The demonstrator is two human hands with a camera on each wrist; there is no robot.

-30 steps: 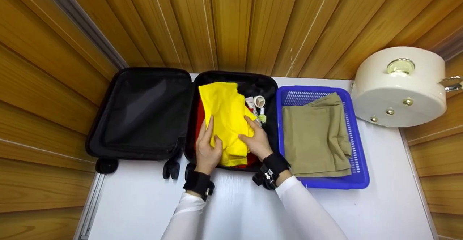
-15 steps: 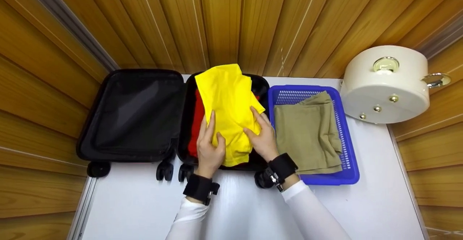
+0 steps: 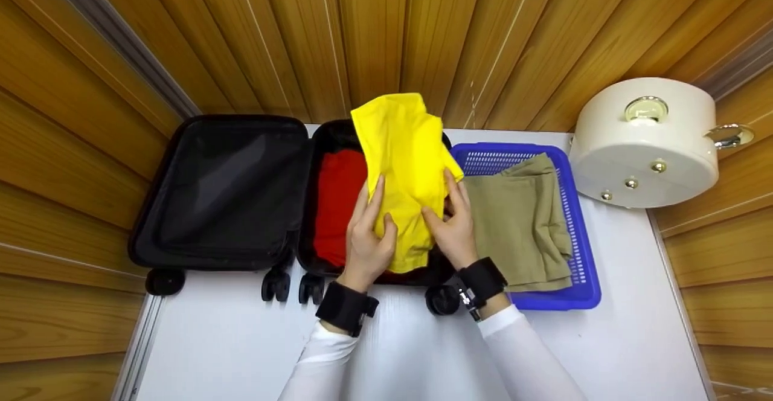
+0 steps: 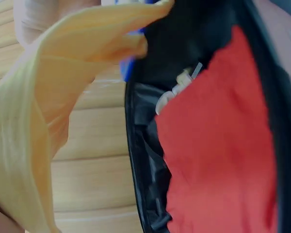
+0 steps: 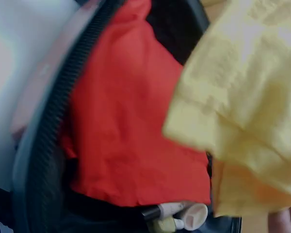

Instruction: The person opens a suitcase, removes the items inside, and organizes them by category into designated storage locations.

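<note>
A folded yellow garment (image 3: 404, 159) is held up over the right half of an open black suitcase (image 3: 306, 238). My left hand (image 3: 367, 244) grips its left side, thumb on top and the other fingers along the edge. On the opposite side my right hand (image 3: 454, 232) holds it the same way, thumb over the cloth. Below, a folded red garment (image 5: 136, 131) lies in the suitcase. By its edge, in the right wrist view, are a small tube (image 5: 172, 208), a round white-rimmed container (image 5: 195, 216) and a small yellowish bottle (image 5: 165, 224).
To the left, the suitcase's other half (image 3: 223, 189) lies open. A blue basket (image 3: 546, 301) with a folded khaki garment (image 3: 513, 226) stands close on the right. Beyond it is a cream rounded case (image 3: 640, 147) with metal studs. Wood-panelled walls (image 3: 374, 32) enclose the white surface.
Both hands have lifted the yellow garment from the suitcase and shifted it right, toward the basket. More of the red garment is uncovered on the left. The head view has shifted slightly.
</note>
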